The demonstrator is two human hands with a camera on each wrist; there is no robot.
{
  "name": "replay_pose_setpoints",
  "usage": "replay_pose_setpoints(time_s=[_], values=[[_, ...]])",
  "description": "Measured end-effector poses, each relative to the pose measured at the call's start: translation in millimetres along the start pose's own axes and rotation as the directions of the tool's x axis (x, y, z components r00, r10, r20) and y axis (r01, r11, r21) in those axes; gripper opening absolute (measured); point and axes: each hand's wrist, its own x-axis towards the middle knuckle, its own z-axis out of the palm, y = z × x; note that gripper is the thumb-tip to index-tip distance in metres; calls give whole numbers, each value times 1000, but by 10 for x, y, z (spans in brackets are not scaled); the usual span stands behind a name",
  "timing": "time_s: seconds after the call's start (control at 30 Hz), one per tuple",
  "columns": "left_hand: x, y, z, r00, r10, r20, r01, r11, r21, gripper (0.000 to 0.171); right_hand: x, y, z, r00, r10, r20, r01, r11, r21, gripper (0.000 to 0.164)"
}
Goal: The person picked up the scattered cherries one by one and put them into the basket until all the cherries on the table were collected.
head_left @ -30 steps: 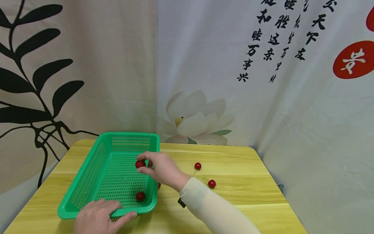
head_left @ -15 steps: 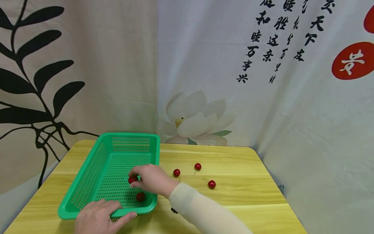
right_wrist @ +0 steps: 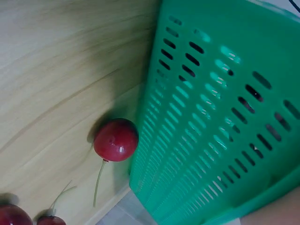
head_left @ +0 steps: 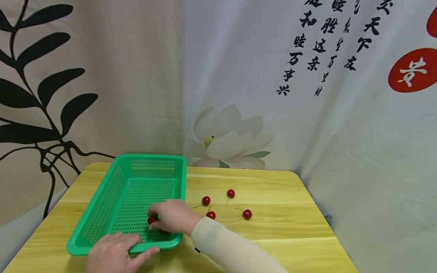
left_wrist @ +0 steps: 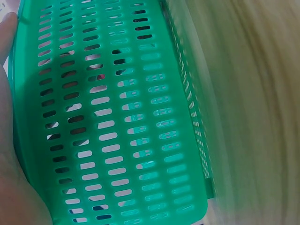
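My left hand (head_left: 114,252) grips the near rim of a green perforated plastic basket (head_left: 106,201), thumb outside it. In the left wrist view the same hand (left_wrist: 16,187) borders the basket wall (left_wrist: 192,201). Low inside the basket's near right part, my right hand (head_left: 175,217) holds a red cherry (head_left: 151,220) between thumb and fingers. Beneath that hand another cherry (head_left: 163,231) is mostly hidden. The right wrist view has a stemmed cherry (right_wrist: 116,139) on the table, close beside the basket's outer wall (right_wrist: 281,47).
Several stemmed cherries lie on the wooden table (head_left: 290,242) to the right of the basket, among them one nearest the arm (head_left: 211,215), a far cherry (head_left: 230,193) and a rightmost cherry (head_left: 247,214). A printed curtain (head_left: 239,76) hangs behind the table.
My right hand has carried the cherry from the basket's right rim down and toward the near side. Table cherries that the arm covered now show. The left hand stays in place.
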Motion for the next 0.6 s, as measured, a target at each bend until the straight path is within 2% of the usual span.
replay_pose_setpoints(time_s=[0.2, 0.6], values=[[-2, -8, -6, 1000, 7, -15, -7, 1000, -6, 42, 20, -25, 58, 1000, 12, 9, -11, 996, -93, 29], [11, 3, -19, 1000, -10, 11, 10, 1000, -1, 42, 41, -55, 96, 997, 58, 53, -50, 989, -141, 28]])
